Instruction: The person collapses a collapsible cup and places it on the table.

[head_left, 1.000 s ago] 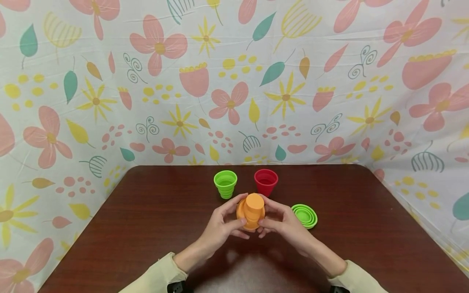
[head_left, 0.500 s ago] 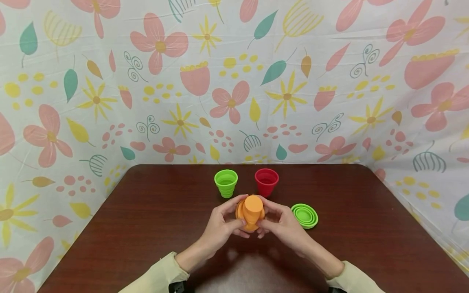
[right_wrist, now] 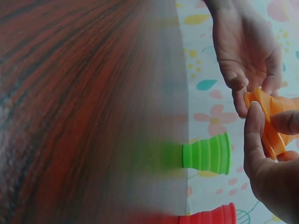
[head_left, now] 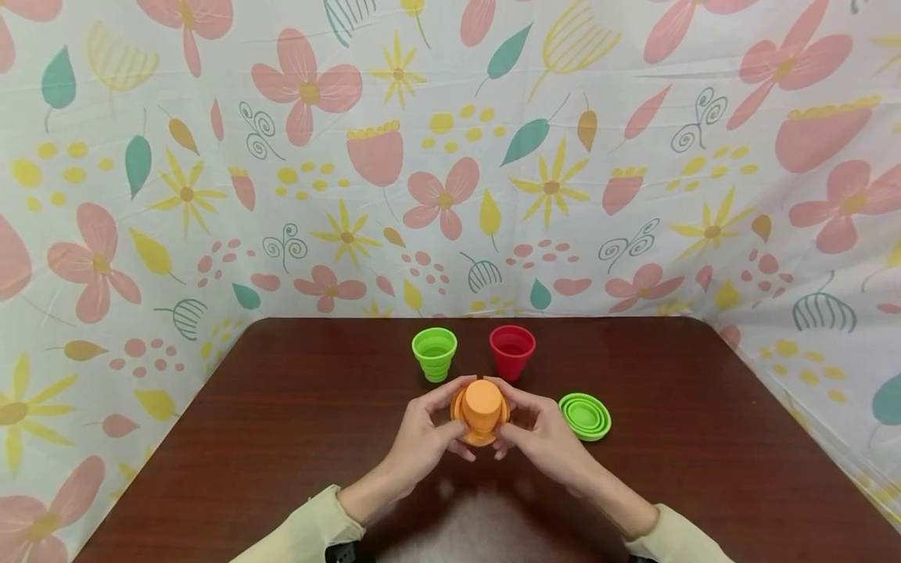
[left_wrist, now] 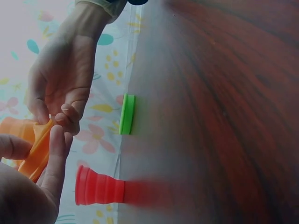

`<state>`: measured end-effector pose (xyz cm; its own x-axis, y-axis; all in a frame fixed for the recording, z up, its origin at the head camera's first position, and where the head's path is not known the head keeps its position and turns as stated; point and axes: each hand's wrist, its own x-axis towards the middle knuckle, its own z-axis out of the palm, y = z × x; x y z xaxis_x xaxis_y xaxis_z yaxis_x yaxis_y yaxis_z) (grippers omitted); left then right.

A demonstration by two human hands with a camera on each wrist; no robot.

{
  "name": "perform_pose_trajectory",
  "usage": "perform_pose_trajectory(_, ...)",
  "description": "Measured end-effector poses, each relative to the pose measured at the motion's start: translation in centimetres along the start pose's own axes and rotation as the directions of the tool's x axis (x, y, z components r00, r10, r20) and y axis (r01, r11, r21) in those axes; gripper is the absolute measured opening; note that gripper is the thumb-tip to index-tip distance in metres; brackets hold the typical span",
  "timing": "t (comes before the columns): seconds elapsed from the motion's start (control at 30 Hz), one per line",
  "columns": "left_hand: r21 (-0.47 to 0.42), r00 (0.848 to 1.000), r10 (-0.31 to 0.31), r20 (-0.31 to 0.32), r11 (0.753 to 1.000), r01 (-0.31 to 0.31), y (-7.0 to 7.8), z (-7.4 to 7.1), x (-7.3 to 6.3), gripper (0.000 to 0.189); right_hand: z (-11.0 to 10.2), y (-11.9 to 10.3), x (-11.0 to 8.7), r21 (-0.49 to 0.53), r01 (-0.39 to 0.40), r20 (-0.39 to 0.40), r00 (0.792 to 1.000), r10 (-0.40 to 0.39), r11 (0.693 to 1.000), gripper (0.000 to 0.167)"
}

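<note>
Both hands grip an orange collapsible cup (head_left: 482, 399) above the table, its round base turned up and toward the head camera. The wide rim looks flared and the folds partly pushed in. My left hand (head_left: 421, 438) pinches the cup's left side between thumb and fingers. On the other side, my right hand (head_left: 551, 436) pinches it the same way, thumb near the base. In the left wrist view the orange cup (left_wrist: 41, 151) shows sideways between thumb and fingers; the right wrist view shows the orange cup (right_wrist: 267, 122) likewise. Some fingertips are hidden behind it.
A green collapsible cup (head_left: 434, 353) and a red collapsible cup (head_left: 512, 352) stand extended beyond the hands. To the right, a flattened green collapsible cup (head_left: 586, 416) lies on the dark wooden table (head_left: 303, 407). A flower-patterned cloth (head_left: 450, 156) hangs behind the table.
The orange cup's base has tipped slightly downward and left in the head view, so more of the rim shows around it. Both hands keep their hold, almost in place.
</note>
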<state>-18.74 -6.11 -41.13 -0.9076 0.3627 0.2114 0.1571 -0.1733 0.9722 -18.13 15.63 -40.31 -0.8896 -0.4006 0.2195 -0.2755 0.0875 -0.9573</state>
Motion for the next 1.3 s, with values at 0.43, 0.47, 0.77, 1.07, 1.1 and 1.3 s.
perform_pose_trajectory(0.43, 0.003, 1.0, -0.004, -0.009, 1.0, 0.004, 0.0, 0.2, 0.0, 0.065, -0.3, 0.1, -0.1, 0.062, -0.014, 0.017, 1.0, 0.013, 0.998, 0.064)
perform_pose_trajectory(0.47, 0.002, 1.0, -0.004, -0.009, 1.0, 0.004, 0.0, 0.2, 0.0, 0.064, -0.3, 0.1, -0.1, 0.062, -0.015, 0.016, 1.0, 0.014, 0.998, 0.064)
perform_pose_trajectory(0.77, -0.004, 1.0, -0.008, 0.003, 1.0, 0.008, 0.2, 0.0, 0.0, 0.06, -0.5, 0.1, 0.0, 0.078, -0.036, 0.019, 0.999, 0.035, 0.996, 0.061)
perform_pose_trajectory(1.07, -0.056, 0.991, 0.013, 0.132, 0.998, -0.006, 0.4, -1.0, -0.2, 0.064, -1.3, 0.2, 0.0, 0.129, -0.021, 0.076, 0.997, 0.012, 0.991, 0.064)
perform_pose_trajectory(1.1, -0.057, 0.989, 0.015, 0.147, 0.998, -0.006, 0.4, -1.1, -0.2, 0.064, -1.4, 0.2, 0.0, 0.139, -0.021, 0.082, 0.997, 0.01, 0.99, 0.064)
perform_pose_trajectory(1.3, -0.05, 0.98, 0.041, 0.194, 0.998, -0.032, 0.2, -1.7, -0.2, 0.066, -1.8, 0.3, 0.1, 0.168, -0.023, 0.098, 0.995, 0.007, 0.986, 0.064)
